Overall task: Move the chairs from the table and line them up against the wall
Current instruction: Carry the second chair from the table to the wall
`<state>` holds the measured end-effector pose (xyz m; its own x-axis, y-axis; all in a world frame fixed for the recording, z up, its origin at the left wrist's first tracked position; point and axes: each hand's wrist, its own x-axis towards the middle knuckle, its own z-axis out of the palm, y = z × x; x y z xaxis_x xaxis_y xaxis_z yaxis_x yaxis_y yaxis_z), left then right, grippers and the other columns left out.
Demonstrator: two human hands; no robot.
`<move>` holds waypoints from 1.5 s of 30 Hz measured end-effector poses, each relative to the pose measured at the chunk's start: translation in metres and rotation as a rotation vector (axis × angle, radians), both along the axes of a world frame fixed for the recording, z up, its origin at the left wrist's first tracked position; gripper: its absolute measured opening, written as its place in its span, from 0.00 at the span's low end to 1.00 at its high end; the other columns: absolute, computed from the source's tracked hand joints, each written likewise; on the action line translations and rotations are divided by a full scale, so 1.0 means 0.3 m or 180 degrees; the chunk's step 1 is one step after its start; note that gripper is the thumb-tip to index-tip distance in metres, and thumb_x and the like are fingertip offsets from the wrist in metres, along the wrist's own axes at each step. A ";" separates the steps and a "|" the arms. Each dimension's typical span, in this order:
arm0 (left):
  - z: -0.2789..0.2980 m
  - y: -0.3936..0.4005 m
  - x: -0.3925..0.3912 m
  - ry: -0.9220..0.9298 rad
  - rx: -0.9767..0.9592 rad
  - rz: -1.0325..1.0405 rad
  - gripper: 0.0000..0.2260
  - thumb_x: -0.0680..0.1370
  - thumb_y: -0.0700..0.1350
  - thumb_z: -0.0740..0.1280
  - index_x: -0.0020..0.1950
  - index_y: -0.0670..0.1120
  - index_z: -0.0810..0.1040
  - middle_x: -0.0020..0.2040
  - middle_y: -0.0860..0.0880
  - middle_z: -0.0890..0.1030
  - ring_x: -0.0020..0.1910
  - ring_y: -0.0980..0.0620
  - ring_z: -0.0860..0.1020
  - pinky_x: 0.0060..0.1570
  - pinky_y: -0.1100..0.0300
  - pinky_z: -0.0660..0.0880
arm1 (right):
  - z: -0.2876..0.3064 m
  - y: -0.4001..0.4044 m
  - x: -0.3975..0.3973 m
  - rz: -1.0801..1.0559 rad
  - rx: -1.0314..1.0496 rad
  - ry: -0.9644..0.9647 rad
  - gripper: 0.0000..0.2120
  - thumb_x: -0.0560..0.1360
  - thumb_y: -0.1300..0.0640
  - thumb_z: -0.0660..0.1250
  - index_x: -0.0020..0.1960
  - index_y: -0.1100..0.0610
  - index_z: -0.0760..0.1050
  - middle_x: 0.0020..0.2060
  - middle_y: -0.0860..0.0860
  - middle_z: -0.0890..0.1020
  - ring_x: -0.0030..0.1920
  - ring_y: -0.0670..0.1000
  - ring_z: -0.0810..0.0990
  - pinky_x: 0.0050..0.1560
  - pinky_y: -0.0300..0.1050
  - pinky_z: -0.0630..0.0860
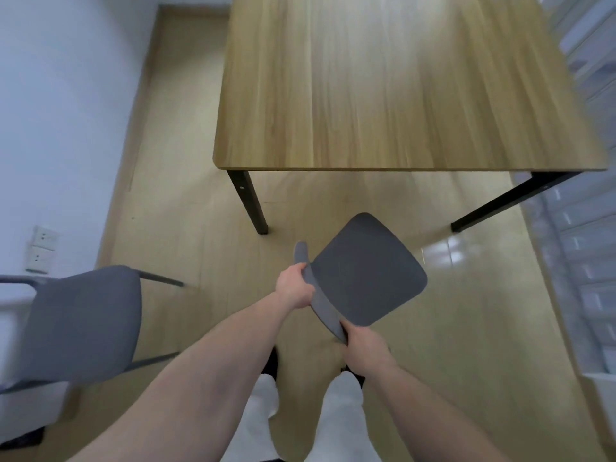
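A grey chair (368,271) stands in front of me, just off the near edge of the wooden table (393,91), its seat turned at an angle. My left hand (295,288) grips the upper left part of its curved backrest. My right hand (361,345) grips the lower right end of the same backrest. A second grey chair (83,321) sits at the left, close to the white wall (66,111).
The table's black legs (250,201) reach down to the pale wood floor (186,235). Wall sockets (41,248) sit low on the left wall. Translucent drawer units (586,261) line the right side. My legs in light trousers are below.
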<state>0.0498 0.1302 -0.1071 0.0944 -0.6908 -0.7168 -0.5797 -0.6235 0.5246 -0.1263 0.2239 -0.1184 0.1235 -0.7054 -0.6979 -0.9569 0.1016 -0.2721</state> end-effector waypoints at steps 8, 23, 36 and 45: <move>0.015 0.068 0.212 -0.0088 0.0109 -0.0146 0.31 0.75 0.36 0.66 0.78 0.47 0.65 0.70 0.43 0.73 0.63 0.39 0.77 0.57 0.45 0.80 | 0.011 0.146 0.152 -0.0055 0.0196 -0.0055 0.22 0.77 0.60 0.57 0.71 0.53 0.68 0.59 0.56 0.81 0.58 0.60 0.80 0.58 0.52 0.77; 0.030 0.061 0.555 -0.0684 -0.0146 -0.0433 0.29 0.75 0.35 0.65 0.76 0.50 0.68 0.70 0.45 0.73 0.62 0.42 0.78 0.57 0.49 0.80 | 0.012 0.173 0.560 -0.0217 0.0375 -0.0325 0.12 0.76 0.63 0.57 0.56 0.54 0.72 0.50 0.55 0.83 0.50 0.61 0.82 0.50 0.54 0.80; 0.046 -0.097 0.985 -0.0921 -0.0585 -0.0853 0.30 0.73 0.34 0.68 0.74 0.50 0.72 0.71 0.48 0.74 0.68 0.46 0.74 0.64 0.53 0.76 | 0.054 0.105 1.117 -0.0752 0.0327 -0.0421 0.12 0.77 0.59 0.62 0.60 0.52 0.72 0.53 0.55 0.82 0.44 0.57 0.76 0.45 0.47 0.77; 0.070 -0.234 1.184 -0.0876 -0.0620 -0.0973 0.31 0.72 0.32 0.64 0.73 0.52 0.72 0.72 0.50 0.74 0.70 0.48 0.73 0.66 0.55 0.74 | 0.075 0.010 1.372 -0.1023 0.0448 -0.0648 0.23 0.76 0.61 0.60 0.70 0.53 0.67 0.61 0.55 0.79 0.57 0.59 0.79 0.50 0.47 0.75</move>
<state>0.4049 0.0601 -0.0861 0.0338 -0.8360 -0.5476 -0.8561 -0.3069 0.4158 0.2854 0.2269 -0.0960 0.0579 -0.6300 -0.7744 -0.7983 0.4365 -0.4149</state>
